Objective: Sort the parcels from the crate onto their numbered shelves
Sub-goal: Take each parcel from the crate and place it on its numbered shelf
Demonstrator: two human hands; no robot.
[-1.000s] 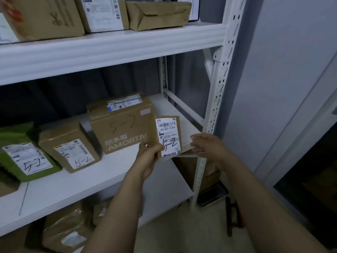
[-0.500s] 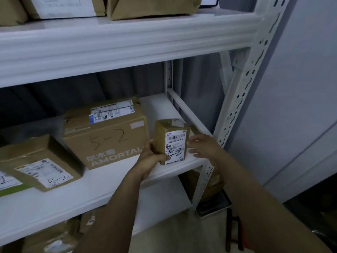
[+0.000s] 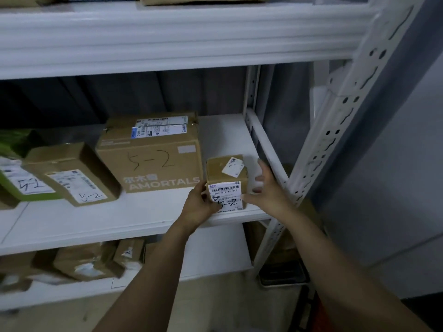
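A small brown parcel (image 3: 225,173) with a white label marked 5-2 stands on the middle white shelf (image 3: 134,219), near its right front corner. My left hand (image 3: 199,204) grips its lower left side, thumb over the label. My right hand (image 3: 268,188) hovers just right of the parcel with fingers spread, a small gap between them. Immediately left of it stands a large box (image 3: 153,156) marked 5-2 and AMORTALS. Further left lie a flat brown box (image 3: 74,176) and a green parcel (image 3: 16,178), both marked 5-2.
The white shelf post (image 3: 335,121) with punched holes rises right of my right hand, and a side rail (image 3: 266,142) runs back along the shelf end. The upper shelf (image 3: 167,37) overhangs. Brown parcels (image 3: 91,262) lie on the lower shelf. A grey wall stands at right.
The small parcel went from held in the air in front of the shelf to standing on the shelf beside the large box. My right hand has come off it and opened.
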